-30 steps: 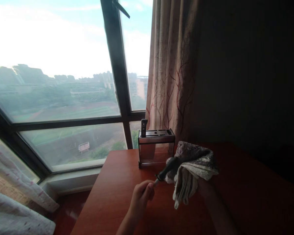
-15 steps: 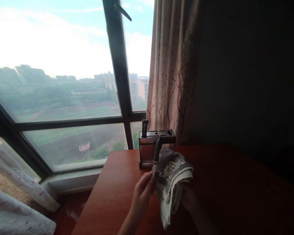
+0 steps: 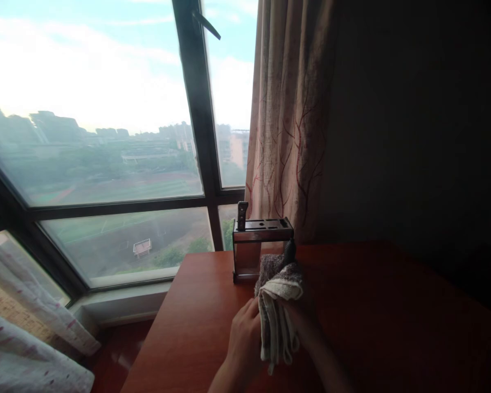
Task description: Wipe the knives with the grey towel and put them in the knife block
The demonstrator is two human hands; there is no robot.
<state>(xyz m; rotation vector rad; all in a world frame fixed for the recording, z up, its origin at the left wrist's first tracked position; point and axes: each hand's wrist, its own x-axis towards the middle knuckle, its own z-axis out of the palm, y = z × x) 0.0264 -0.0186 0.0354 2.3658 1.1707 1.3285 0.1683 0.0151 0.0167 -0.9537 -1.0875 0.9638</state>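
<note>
Towel [image 3: 277, 305], grey and cream and folded thick, hangs bunched between both hands above the red-brown bench [image 3: 376, 327]. Left hand [image 3: 245, 335] presses its side; right hand [image 3: 300, 316] closes beneath it. A dark handle [image 3: 288, 250] pokes out above. A knife rack [image 3: 261, 246] stands just behind.

Grey-cream towel [image 3: 277, 305] folded around dark-handled knife [image 3: 288, 250], above table.

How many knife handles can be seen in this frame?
2. One handle stands upright in the left end of the knife block; a second dark handle pokes out above the towel held in both hands. Others may be hidden.
</note>
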